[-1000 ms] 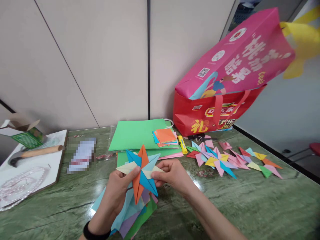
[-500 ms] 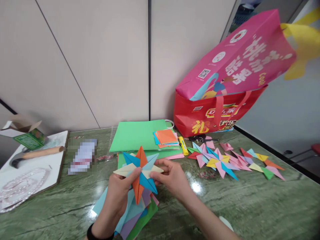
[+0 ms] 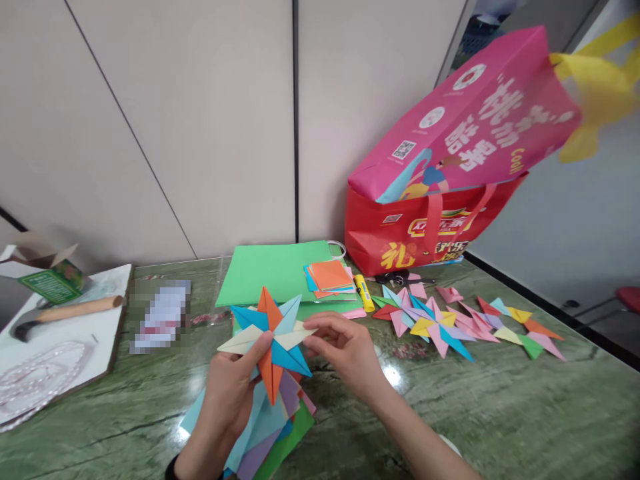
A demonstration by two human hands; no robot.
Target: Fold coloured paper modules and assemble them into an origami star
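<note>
A folded paper star (image 3: 271, 340) in orange, blue, pale blue and cream is held up between both hands. My left hand (image 3: 231, 387) grips its left side, thumb pressed near the centre. With thumb and fingertips, my right hand (image 3: 347, 350) pinches the cream point on the right. Below the star lies a pile of coloured paper sheets (image 3: 265, 440), partly covered by my left hand and forearm. Other folded paper stars (image 3: 434, 323) rest on the table to the right of my right hand.
Behind the star are green paper (image 3: 275, 270), small paper squares (image 3: 329, 275) and a yellow glue stick (image 3: 364, 293). Red and pink bags (image 3: 370, 233) stand at the back right. On the left, a white board (image 3: 113, 293) bears a hammer (image 3: 75, 310), beads and an open box (image 3: 55, 280).
The star has turned slightly in my hands and shifted a little left. My right fingers have moved from the inner part of the cream point out to its tip.
</note>
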